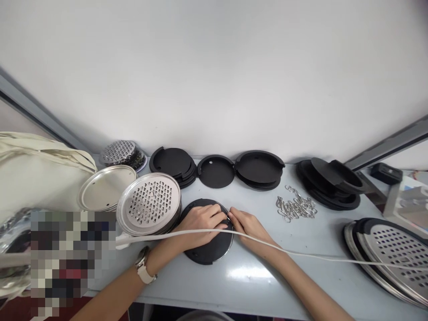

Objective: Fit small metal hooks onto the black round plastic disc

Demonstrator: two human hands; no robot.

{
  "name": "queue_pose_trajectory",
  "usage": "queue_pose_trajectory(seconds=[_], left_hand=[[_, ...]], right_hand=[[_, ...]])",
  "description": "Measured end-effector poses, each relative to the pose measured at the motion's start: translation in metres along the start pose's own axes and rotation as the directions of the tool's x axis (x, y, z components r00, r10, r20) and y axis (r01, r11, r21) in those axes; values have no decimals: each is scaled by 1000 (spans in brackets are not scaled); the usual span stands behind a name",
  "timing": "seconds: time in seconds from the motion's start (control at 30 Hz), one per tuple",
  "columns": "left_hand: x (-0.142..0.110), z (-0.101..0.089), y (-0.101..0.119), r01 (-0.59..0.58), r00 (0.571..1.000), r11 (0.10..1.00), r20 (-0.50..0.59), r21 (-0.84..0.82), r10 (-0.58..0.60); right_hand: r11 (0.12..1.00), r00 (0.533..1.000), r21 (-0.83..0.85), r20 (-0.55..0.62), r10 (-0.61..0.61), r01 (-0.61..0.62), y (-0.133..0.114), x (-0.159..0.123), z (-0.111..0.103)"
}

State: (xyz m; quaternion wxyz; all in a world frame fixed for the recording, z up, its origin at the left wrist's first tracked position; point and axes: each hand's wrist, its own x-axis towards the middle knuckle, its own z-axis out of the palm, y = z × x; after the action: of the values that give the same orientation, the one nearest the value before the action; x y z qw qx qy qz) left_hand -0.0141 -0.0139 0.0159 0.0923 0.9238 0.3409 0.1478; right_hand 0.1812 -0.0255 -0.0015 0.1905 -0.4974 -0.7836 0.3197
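A black round disc (214,250) with a raised rim along part of its edge lies flat on the table in front of me. A thin metal edge shows along its right side. My left hand (204,223) rests over the disc, fingers bent and gripping near its right edge. At that same edge my right hand (245,224) is closed in a pinch, close to the left fingertips. A small shiny bit shows between the two hands; what the right fingers hold is mostly hidden. A white cord (294,253) crosses in front of both hands.
Left of the disc stands a stack of metal grater plates (150,203), beside a plain metal plate (109,187). Black discs (259,167) line the wall. Metal hooks (296,207) lie in a pile on the right. More grater plates (397,249) stand at the right edge.
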Motion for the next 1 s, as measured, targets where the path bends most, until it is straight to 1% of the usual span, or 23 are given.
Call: queue_pose_trajectory(seconds=[0.2, 0.4, 0.5, 0.63, 0.87, 1.0], left_hand=[[0, -1, 1, 27, 1000, 997, -6, -67, -27], [0, -2, 1, -3, 1000, 1000, 20, -14, 3], [0, -2, 0, -4, 1000, 1000, 31, -17, 4], [0, -3, 1, -9, 1000, 1000, 20, -27, 10], [0, -1, 0, 73, 997, 994, 22, -82, -71], [0, 1, 0, 78, 997, 994, 22, -77, -77]], right_hand=[[1000, 1000, -19, -14, -1, 0, 4, 1, 3], [1000, 999, 3, -27, 18, -18, 3, 1, 4], [1000, 999, 15, -25, 24, -24, 1, 0, 3], [1000, 999, 10, -21, 24, -24, 2, 0, 4], [1000, 999, -20, -37, 22, -23, 2, 1, 5], [1000, 999, -6, -40, 27, -28, -1, 2, 4]])
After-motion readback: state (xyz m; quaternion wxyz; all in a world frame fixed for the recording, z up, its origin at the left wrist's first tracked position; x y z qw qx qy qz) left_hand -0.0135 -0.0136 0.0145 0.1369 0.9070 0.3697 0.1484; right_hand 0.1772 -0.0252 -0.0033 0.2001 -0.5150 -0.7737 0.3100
